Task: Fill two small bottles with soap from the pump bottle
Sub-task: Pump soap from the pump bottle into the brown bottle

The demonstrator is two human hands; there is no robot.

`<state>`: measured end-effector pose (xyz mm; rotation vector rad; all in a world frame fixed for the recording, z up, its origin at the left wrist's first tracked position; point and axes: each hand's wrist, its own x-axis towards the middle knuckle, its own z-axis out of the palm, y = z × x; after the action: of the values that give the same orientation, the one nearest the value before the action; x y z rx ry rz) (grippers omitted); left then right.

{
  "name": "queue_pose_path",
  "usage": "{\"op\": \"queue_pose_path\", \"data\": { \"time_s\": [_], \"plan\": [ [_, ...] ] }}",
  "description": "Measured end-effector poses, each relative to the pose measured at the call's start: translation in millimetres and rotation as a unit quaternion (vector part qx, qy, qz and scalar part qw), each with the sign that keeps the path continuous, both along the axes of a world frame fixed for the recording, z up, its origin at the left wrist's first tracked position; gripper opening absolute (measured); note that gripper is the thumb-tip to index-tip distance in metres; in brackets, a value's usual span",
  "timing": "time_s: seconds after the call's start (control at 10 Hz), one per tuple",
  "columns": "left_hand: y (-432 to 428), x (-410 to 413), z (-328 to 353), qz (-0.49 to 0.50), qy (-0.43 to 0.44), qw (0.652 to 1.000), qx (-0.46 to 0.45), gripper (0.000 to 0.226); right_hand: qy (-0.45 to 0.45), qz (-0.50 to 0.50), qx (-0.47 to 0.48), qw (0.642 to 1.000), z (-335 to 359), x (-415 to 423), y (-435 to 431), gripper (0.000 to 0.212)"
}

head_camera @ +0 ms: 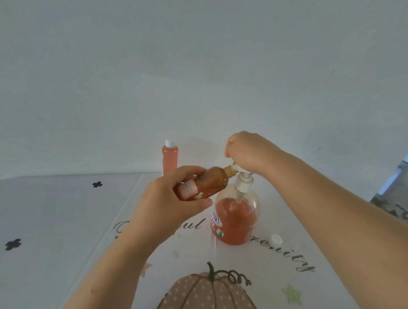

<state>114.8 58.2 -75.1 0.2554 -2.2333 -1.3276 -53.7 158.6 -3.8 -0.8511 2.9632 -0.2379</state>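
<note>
The brown small bottle [212, 182] is held in the air, tipped almost on its side, its open mouth set against the white spout of the pump bottle [235, 221]. The left hand [170, 201] grips it round the base, fingers and thumb curled close over a pale label [188, 190] whose print is too blurred to read. The right hand [248, 151] sits on top of the pump head with its fingers bent down over it; the fingertips are hidden behind the hand.

The pump bottle stands on the tablecloth [58, 211], clear, about half full of orange soap, with a white and blue sticker [216, 221] that cannot be read.

Behind, by the wall [192, 59], 1 slim bottle [170, 158] of pink soap stands upright with its white cap on. 1 loose white cap [276, 239] lies just right of the pump bottle.

The cloth shows a dotted pumpkin [202, 297] and cursive script, partly covered by the arms: "ful" and "enity" can be made out.
</note>
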Motion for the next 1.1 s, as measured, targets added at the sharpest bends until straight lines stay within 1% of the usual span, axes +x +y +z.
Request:
{"op": "queue_pose_path", "data": {
  "time_s": [0.1, 0.2, 0.3, 0.5, 0.6, 0.7, 0.8, 0.9, 1.1],
  "plan": [
    [-0.1, -0.2, 0.4, 0.003, 0.002, 1.000, 0.004, 0.046, 0.006, 0.014, -0.018, 1.000, -1.2, 2.9, 2.3, 0.033],
    [-1.7, -2.3, -3.1, 0.009, 0.000, 1.000, 0.010, 0.043, 0.019, 0.013, 0.011, 1.000, -0.5, 5.3, 0.7, 0.031],
    [-2.6, -4.0, -6.3, 0.013, -0.007, 1.000, -0.005, 0.043, 0.009, 0.013, 0.069, 0.998, -12.6, -9.1, -6.5, 0.035],
    [-2.0, -6.8, -10.4, 0.012, -0.014, 1.000, 0.004, 0.045, 0.018, 0.033, 0.109, 0.993, -20.1, -12.0, -7.6, 0.034],
    [-1.2, -5.6, -8.6, 0.005, -0.017, 1.000, 0.002, 0.044, 0.018, 0.028, 0.100, 0.994, -15.8, -8.4, -5.9, 0.033],
    [0.4, -3.0, -4.5, -0.007, -0.010, 1.000, 0.000, 0.039, 0.021, 0.032, 0.045, 0.998, -6.8, -3.3, -1.4, 0.031],
    [2.4, -1.7, -2.1, -0.012, -0.002, 1.000, -0.012, 0.039, 0.014, 0.011, 0.021, 1.000, 1.2, 0.5, 1.4, 0.034],
    [2.8, -1.7, -2.4, -0.009, 0.004, 1.000, -0.017, 0.039, 0.012, 0.020, 0.031, 0.999, 1.2, 2.4, 1.2, 0.033],
    [2.1, -6.1, -9.1, 0.006, 0.010, 1.000, -0.006, 0.039, 0.040, 0.055, 0.076, 0.995, -2.0, -0.5, 0.8, 0.032]
  ]
}}
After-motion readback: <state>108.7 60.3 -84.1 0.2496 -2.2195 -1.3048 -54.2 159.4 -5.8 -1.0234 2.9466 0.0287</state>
